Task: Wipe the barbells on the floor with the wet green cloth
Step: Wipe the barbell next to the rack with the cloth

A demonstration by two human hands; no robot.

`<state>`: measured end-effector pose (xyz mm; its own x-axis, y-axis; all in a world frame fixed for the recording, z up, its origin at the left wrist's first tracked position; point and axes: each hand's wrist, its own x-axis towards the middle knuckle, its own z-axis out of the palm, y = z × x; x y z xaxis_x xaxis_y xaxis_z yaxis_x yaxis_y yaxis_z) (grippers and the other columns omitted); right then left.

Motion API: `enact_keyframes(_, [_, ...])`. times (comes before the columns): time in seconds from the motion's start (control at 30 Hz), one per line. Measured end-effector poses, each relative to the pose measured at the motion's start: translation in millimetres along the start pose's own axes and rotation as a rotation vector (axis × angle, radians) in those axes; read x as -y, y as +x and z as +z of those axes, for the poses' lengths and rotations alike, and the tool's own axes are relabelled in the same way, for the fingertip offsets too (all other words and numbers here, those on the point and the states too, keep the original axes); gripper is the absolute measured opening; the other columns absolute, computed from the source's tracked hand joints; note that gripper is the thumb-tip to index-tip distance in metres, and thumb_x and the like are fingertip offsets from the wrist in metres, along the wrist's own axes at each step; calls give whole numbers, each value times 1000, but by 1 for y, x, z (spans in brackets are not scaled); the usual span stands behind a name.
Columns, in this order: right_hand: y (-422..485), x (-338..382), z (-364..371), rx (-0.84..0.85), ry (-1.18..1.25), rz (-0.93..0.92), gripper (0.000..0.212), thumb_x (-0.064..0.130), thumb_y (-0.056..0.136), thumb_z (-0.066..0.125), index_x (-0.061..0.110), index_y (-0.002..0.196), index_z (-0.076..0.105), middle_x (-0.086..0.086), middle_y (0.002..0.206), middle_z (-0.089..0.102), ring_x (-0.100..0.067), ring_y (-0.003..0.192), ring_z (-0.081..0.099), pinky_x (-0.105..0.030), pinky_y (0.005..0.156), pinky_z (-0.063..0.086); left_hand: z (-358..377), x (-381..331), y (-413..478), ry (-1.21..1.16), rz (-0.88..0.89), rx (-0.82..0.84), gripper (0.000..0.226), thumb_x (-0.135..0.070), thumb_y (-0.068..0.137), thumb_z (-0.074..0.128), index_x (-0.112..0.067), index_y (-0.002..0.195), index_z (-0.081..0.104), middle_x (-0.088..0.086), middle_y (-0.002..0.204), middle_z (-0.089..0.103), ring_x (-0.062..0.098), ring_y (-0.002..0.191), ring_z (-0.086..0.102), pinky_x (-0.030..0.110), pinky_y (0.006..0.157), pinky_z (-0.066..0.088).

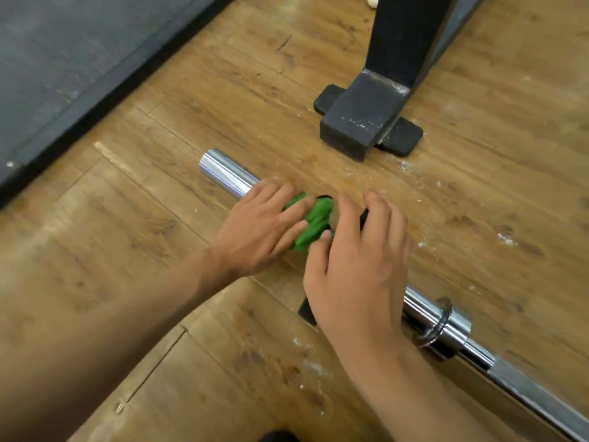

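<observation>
While the green cloth (314, 223) is clasped round the barbell (226, 173) on the floor (127, 234) by the left grip (258, 231), the bar should be steadied under the flat-laid right grip (357, 266) and wiped with firm strokes endward.

Cloth (314, 224) is green, barbell (228, 175) silver (mirror-shiny), floor (127, 250) wood-grain brown.

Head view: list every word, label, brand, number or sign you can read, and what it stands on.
None can be read: the chrome steel barbell, crumpled green cloth, black metal stand foot and dark grey floor mat show no lettering.
</observation>
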<state>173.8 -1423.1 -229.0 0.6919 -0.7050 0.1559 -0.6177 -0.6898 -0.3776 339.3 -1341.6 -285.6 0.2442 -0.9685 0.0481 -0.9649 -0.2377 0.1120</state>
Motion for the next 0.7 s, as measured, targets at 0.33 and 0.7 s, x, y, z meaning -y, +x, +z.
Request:
enact_keyframes(0.33, [-4, 4, 2, -17, 27, 0, 49, 28, 93, 43, 12, 136, 60, -18, 145, 53, -37, 143, 39, -56, 113, 38, 19, -43, -5, -85, 76, -140, 41, -35, 106, 45, -11, 135, 60, 11, 131, 52, 28, 118, 48, 42, 121, 28])
enact_keyframes(0.7, [32, -2, -13, 199, -98, 64, 52, 43, 95, 48, 15, 137, 56, -22, 145, 50, -39, 143, 39, -57, 127, 16, -7, 28, 23, -19, -311, -159, 55, -52, 105, 31, -8, 112, 64, 16, 109, 56, 35, 103, 52, 50, 104, 37])
